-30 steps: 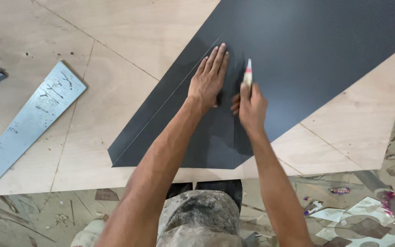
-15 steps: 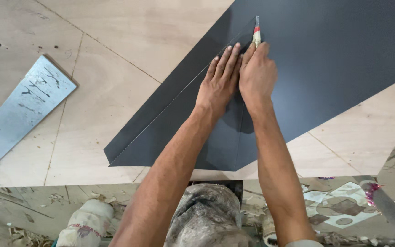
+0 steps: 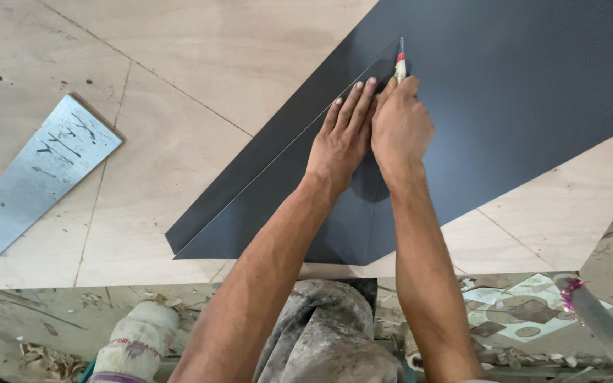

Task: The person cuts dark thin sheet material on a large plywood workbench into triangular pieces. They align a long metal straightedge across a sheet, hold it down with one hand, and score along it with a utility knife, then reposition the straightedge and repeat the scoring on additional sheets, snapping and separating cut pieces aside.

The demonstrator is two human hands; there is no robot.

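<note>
Here, two hands (image 3: 370, 135), one knife (image 3: 400, 67), one dark sheet (image 3: 519, 92).

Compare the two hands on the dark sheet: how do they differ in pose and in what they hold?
The left hand lies flat, fingers stretched out, pressing the dark sheet; the right hand is curled in a fist. The left hand holds nothing; the right hand grips a small knife, blade pointing away. Both rest side by side, touching, on the sheet.

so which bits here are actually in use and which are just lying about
In use:
- dark sheet, pressed flat by the left hand
- cutter, gripped in the right hand

Lying about:
- metal straightedge on the plywood
- white bottle below
</note>
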